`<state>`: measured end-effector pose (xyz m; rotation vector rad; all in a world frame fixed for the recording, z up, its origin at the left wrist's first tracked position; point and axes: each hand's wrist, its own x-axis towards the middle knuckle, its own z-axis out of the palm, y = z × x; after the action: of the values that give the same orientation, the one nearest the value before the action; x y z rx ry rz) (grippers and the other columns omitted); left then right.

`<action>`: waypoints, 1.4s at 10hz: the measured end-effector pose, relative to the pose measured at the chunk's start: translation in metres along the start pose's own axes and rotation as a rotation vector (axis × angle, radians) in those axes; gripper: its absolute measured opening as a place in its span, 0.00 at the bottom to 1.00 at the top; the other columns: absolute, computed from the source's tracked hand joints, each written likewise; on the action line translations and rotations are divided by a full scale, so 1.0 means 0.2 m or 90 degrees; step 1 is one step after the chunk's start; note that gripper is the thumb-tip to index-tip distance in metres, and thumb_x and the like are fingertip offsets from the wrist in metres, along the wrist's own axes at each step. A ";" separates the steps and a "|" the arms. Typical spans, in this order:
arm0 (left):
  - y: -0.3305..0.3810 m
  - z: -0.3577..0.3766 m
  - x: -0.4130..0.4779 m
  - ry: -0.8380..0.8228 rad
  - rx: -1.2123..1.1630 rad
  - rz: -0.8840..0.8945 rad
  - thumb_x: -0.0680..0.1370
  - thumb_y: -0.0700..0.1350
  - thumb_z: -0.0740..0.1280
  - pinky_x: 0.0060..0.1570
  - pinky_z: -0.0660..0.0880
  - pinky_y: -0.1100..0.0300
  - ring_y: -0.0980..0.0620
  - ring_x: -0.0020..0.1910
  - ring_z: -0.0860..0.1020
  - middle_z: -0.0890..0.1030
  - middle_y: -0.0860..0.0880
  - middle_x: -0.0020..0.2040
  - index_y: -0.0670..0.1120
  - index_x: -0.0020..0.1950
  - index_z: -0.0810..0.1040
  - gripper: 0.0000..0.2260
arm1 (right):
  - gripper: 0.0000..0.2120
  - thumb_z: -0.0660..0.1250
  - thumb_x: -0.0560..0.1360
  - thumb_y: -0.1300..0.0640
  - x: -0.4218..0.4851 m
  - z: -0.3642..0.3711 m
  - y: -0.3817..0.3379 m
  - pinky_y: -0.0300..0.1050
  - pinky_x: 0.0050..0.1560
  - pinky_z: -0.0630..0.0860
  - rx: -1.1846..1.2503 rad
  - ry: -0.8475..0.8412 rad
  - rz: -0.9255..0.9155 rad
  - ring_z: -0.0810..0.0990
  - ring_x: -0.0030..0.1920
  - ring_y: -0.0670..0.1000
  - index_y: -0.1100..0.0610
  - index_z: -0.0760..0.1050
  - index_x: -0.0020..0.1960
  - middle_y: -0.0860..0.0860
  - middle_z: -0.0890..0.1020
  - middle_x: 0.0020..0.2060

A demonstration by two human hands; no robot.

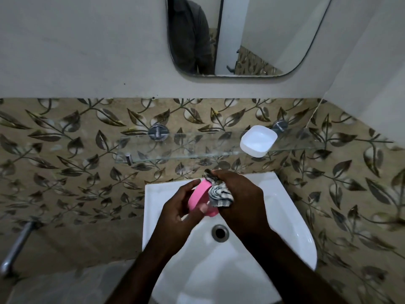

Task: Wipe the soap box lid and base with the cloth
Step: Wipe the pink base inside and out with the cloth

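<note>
Pink soap box part (200, 197): gripped in left hand (178, 206) over basin (291, 227) back edge. Cloth (219, 193): bunched in right hand (237, 195), pressed inside. White part (258, 141): glass shelf (175, 148), right end. Risk: wet plastic slipping into basin.

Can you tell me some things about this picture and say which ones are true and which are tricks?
1. The left hand holds the pink piece of the soap box. True.
2. The cloth is in the right hand. True.
3. The white piece lies in the sink. False: it sits on the glass shelf above the sink.
4. The cloth is plain red. False: it is white with dark stripes.
5. Both hands are over the sink. True.
6. The shelf holds a toothbrush. False: only the white piece is on it.
</note>
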<state>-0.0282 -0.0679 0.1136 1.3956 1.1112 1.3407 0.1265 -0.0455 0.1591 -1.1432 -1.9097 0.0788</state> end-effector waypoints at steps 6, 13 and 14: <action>-0.04 -0.02 0.07 -0.016 0.280 -0.061 0.72 0.44 0.69 0.40 0.77 0.55 0.48 0.42 0.82 0.84 0.53 0.39 0.51 0.43 0.81 0.02 | 0.15 0.67 0.68 0.62 0.01 0.04 -0.03 0.33 0.64 0.65 0.044 -0.098 -0.045 0.81 0.54 0.55 0.63 0.82 0.54 0.58 0.85 0.51; -0.06 -0.04 0.06 -0.025 0.341 -0.007 0.75 0.38 0.70 0.41 0.68 0.77 0.67 0.44 0.79 0.82 0.60 0.48 0.50 0.58 0.83 0.13 | 0.19 0.65 0.67 0.68 -0.04 0.07 0.04 0.48 0.66 0.71 0.122 -0.111 0.090 0.80 0.60 0.54 0.62 0.82 0.56 0.55 0.83 0.56; -0.06 -0.03 0.06 -0.018 0.298 -0.016 0.72 0.39 0.64 0.50 0.77 0.60 0.44 0.50 0.82 0.84 0.46 0.47 0.39 0.51 0.82 0.11 | 0.19 0.68 0.67 0.60 -0.09 0.11 -0.02 0.47 0.69 0.66 0.047 -0.136 -0.153 0.77 0.61 0.56 0.63 0.81 0.56 0.59 0.83 0.56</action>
<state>-0.0353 -0.0529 0.1056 1.7168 1.4817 1.0764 0.1128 -0.0537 0.1354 -0.8772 -2.2018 0.1430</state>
